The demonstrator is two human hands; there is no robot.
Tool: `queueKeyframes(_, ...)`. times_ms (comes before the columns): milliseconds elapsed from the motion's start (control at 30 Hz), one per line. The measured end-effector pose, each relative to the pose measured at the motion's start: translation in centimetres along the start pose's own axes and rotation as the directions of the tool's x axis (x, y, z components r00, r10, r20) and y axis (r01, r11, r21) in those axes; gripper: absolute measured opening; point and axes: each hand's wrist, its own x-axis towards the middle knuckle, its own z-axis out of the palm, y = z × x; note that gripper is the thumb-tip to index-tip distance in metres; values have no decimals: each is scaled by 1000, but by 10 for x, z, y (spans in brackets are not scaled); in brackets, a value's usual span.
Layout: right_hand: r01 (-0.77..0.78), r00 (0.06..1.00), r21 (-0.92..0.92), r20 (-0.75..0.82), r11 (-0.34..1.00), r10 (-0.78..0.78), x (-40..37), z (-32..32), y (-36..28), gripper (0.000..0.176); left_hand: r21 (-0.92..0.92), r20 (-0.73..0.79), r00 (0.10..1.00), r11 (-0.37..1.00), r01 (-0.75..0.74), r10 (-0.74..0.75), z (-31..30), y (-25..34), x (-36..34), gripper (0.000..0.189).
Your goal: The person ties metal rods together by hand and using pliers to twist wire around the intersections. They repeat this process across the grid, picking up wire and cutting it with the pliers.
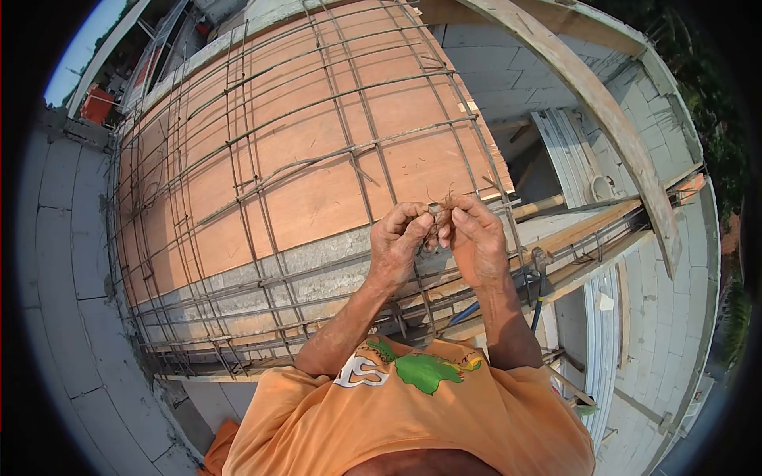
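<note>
Rust-brown thin wire (439, 214), a small tangled tuft of it, sits pinched between both my hands, held in the air over the near edge of the rebar grid (302, 143). My left hand (397, 242) keeps a narrow grip, thumb and forefinger closed on one side of the tuft. My right hand (479, 242) is closed the same way on the other side, and the fingertips of the two hands nearly meet. A few loose strands stick up out of the tuft above my fingers.

The rebar grid lies in a broad, shallow plywood form (317, 202), its bars crossed in squares over the orange-brown sheet. Along the near edge of the rebar grid, right below my hands, a bar cage (262, 305) of long straight rods lies in a narrow channel with a timber side; I cannot tell how deep it is. A blue pipe (468, 311) shows just nearer than that edge, under my right wrist.

To the right of the rebar grid a pale plank (603, 119) slants across an open room of grey blocks. To the left of the rebar grid runs a grey block wall (55, 238). My orange shirt (413, 412) lies nearest me.
</note>
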Motion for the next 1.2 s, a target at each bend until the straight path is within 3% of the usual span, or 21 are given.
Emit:
queueKeyframes(100, -32, 999, 76, 32, 997, 30, 1, -4, -2, 21, -29, 32, 999, 1000, 8, -7, -2, 2, 1, 21)
queueKeyframes(300, -88, 994, -63, 56, 994, 92, 0, -11, -7, 21, 34, 82, 996, 999, 30, -33, -7, 9, 3, 16)
queueKeyframes(467, -259, 960, 16, 116, 966, 255, 6, -18, -8, 21, 118, 149, 981, 987, 107, -124, -13, 15, 6, 14)
queueKeyframes(700, -253, 962, 24, 115, 967, 248, 6, -20, -2, 17, 211, 135, 984, 973, 89, -119, -16, 13, 2, 14)
queueKeyframes(800, -207, 975, -67, 71, 976, 212, 3, -14, -8, 14, 220, 94, 989, 971, 90, -112, -12, 11, -2, 15)
queueKeyframes(867, -129, 988, -292, 44, 948, 148, 2, -6, -11, 10, 329, -28, 997, 942, 74, -69, -8, 14, -4, 19)
queueKeyframes(900, -125, 989, -291, 45, 948, 144, 2, -3, -15, 10, 330, -25, 997, 941, 71, -67, -7, 18, -2, 19)
queueKeyframes(933, -30, 997, -541, 47, 841, 66, 0, 0, -18, 9, 538, 4, 982, 827, -163, 191, -6, 23, -2, 20)
queueKeyframes(967, 55, 998, -746, 69, 663, -6, -2, 3, -20, 9, 705, 89, 903, 614, -355, 420, -4, 29, -3, 22)
queueKeyframes(1000, 53, 998, -744, 68, 667, -3, -3, 7, -19, 9, 709, 87, 904, 612, -351, 418, 1, 36, -5, 22)
queueKeyframes(1067, 169, 985, -828, 122, 535, -122, -3, 17, -14, 8, 793, 317, 842, 365, -487, 436, 14, 51, -6, 22)
queueKeyframes(1100, 222, 970, -864, 150, 452, -190, -2, 18, -7, 7, 818, 314, 847, 330, -470, 428, 16, 50, -4, 18)
queueKeyframes(1133, 226, 970, -861, 154, 455, -190, -3, 22, -5, 7, 821, 313, 847, 325, -469, 430, 15, 49, -4, 18)
queueKeyframes(1200, 237, 954, -916, 155, 325, -257, -6, 26, -2, 5, 852, 159, 933, 432, -294, 322, 10, 45, -1, 15)
